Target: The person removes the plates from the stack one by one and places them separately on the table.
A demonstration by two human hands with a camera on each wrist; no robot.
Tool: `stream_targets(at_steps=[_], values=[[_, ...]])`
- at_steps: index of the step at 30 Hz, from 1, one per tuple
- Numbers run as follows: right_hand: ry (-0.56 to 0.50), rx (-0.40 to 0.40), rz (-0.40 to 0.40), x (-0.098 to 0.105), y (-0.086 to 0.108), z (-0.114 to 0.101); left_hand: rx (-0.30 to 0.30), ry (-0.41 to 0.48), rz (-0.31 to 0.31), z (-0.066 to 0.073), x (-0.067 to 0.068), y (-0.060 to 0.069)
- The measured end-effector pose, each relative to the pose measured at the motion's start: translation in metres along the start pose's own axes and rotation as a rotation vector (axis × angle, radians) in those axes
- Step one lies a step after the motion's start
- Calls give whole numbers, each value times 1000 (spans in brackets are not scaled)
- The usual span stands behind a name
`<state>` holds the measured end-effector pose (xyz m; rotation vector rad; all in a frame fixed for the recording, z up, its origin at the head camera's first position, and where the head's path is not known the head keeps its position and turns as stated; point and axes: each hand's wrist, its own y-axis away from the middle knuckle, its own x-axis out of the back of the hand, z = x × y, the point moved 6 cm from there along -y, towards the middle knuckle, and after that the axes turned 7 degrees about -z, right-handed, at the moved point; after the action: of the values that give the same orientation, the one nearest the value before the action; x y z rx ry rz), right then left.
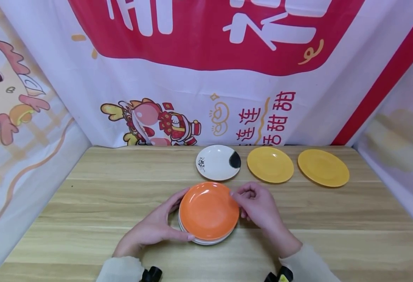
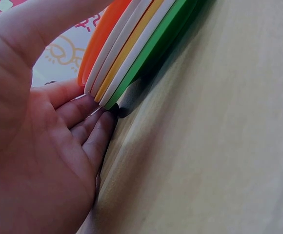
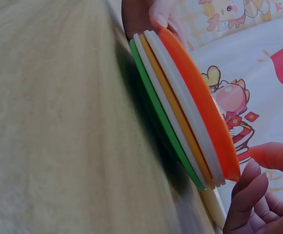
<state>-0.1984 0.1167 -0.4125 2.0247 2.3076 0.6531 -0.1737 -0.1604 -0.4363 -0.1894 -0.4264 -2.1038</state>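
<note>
Cupping the stack of plates [image 1: 206, 243] from its left side, the left hand [image 1: 155, 226] has its thumb at the near rim and its fingers about the far left edge, so from my station I count that grip as closed round the pile. The stack is on the wooden table [image 1: 86, 235], right in front of the person. I can read its layers edge-on from the left wrist feed: the orange plate [image 1: 210, 211] on top, two white plates [image 2: 107, 53] under it, then a yellow layer [image 2: 128, 52], another white layer [image 2: 139, 52] and the green plate [image 2: 153, 54] at the bottom, each nested in the one beneath. The right hand [image 1: 259, 203] is at the right rim of the orange plate, fingers bent and thumb close to the index finger; the rim is partly hidden from me there, so I cannot tell whether they pinch it or are just beside it. Beyond the stack I have three single plates in a row: the patterned white plate [image 1: 215, 165], bearing a black patch and a small dark print, then the middle yellow plate [image 1: 270, 165] and the far-right yellow plate [image 1: 323, 168], lying near the foot of the printed cloth [image 1: 178, 82]
</note>
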Motion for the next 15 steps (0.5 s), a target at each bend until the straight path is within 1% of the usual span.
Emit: stream_targets(at_steps=[6,11,15], values=[[3,-5,-19,-4,-1,7,-6,6,3,-2,0,0],[39,-33,-24,-4,-4,14,-26,11,2,0,-1,0],[69,-39,-47,-5,-5,16,-24,15,4,1,-1,0]])
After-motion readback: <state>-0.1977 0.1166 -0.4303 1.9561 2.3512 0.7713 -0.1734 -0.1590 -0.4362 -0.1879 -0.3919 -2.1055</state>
